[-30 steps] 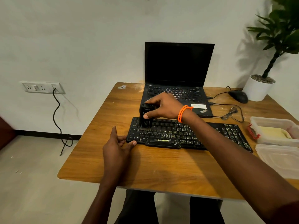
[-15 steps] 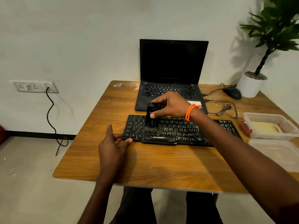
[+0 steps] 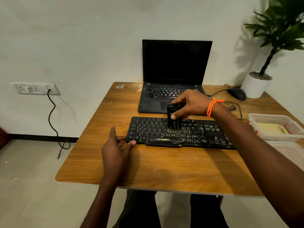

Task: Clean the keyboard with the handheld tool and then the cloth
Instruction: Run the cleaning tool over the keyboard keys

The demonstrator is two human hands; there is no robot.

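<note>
Right hand (image 3: 192, 104) grasps handheld tool (image 3: 173, 118) upright, bristles on keyboard (image 3: 181, 133) centre. Keyboard long axis 9-to-3; dusty keys lie toward 3. Left hand (image 3: 117, 145), fingers relaxed, steadies 9 o'clock end.

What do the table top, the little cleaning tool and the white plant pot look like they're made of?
The table top looks like wood or a wood-look laminate: brown grain streaks with a soft sheen. The handheld tool in the right hand seems to be black plastic, slightly glossy, with a pale bristle fringe touching the keyboard. The plant pot is smooth matt white, ceramic or plastic; the picture cannot settle which.
</note>
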